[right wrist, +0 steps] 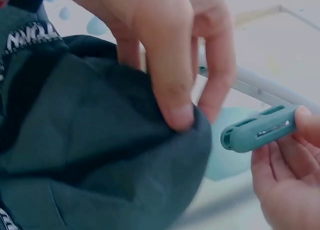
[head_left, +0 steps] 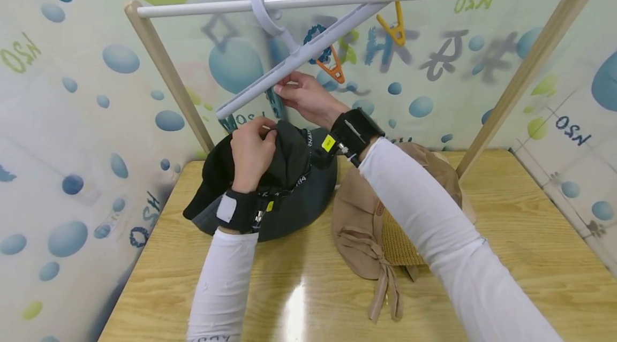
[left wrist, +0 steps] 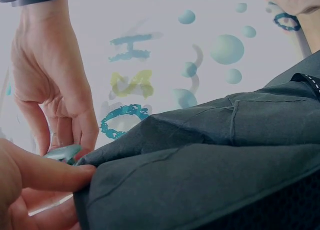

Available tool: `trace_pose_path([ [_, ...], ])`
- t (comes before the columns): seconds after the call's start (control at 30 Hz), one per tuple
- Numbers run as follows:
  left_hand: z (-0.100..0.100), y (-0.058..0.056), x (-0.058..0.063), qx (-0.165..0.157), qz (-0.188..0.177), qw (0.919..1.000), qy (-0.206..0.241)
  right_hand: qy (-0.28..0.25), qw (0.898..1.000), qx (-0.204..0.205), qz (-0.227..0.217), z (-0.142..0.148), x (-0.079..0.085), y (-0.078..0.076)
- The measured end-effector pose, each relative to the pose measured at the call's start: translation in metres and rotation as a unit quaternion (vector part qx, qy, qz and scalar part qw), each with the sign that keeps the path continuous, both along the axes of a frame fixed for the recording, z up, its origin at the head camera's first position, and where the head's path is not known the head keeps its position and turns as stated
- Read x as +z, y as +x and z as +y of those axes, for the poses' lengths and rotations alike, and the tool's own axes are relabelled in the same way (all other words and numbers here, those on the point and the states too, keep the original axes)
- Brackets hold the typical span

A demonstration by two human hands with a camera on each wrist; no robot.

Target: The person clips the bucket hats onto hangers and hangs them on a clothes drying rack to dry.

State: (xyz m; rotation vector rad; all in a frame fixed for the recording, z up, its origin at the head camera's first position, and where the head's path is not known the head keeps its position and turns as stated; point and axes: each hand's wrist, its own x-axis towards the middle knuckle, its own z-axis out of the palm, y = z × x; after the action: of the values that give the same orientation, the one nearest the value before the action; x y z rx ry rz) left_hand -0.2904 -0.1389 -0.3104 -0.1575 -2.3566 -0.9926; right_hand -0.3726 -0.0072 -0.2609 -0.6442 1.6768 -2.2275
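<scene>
The left hand (head_left: 251, 152) pinches the edge of a black bucket hat (head_left: 301, 216), with the thumb on the dark cloth (left wrist: 165, 175) in the left wrist view. Just above and to the right, the right hand (head_left: 308, 100) holds a teal clip (right wrist: 262, 130) between thumb and fingers. That clip is close to the hat's edge, with a gap showing between them in the right wrist view. Over both hands slants a pale lavender hanger (head_left: 318, 45), hooked on a white rod (head_left: 202, 8). Whether the clip's jaws are apart is unclear.
Another teal clip (head_left: 228, 123) hangs at the hanger's low end. An orange clip (head_left: 333, 68) and a yellow clip (head_left: 395, 26) hang farther right. Wooden posts (head_left: 530, 66) carry the rod. A brown hat with a bow (head_left: 359, 219) lies on the wooden table (head_left: 540, 256), partly behind the right forearm.
</scene>
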Motion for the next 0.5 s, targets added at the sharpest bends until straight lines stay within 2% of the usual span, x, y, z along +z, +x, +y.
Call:
trace_pose_path([
  [0.27,0.0019,0.0017,0.0029,-0.005,0.024,0.9997,-0.005,-0.008,1.0,-0.012,-0.009,-0.0057,-0.0005,0.0034],
  [0.5,0.0033,0.0025,0.0068,0.016,0.051,0.9985,-0.007,0.002,1.0,-0.003,-0.001,0.0022,0.002,0.0058],
])
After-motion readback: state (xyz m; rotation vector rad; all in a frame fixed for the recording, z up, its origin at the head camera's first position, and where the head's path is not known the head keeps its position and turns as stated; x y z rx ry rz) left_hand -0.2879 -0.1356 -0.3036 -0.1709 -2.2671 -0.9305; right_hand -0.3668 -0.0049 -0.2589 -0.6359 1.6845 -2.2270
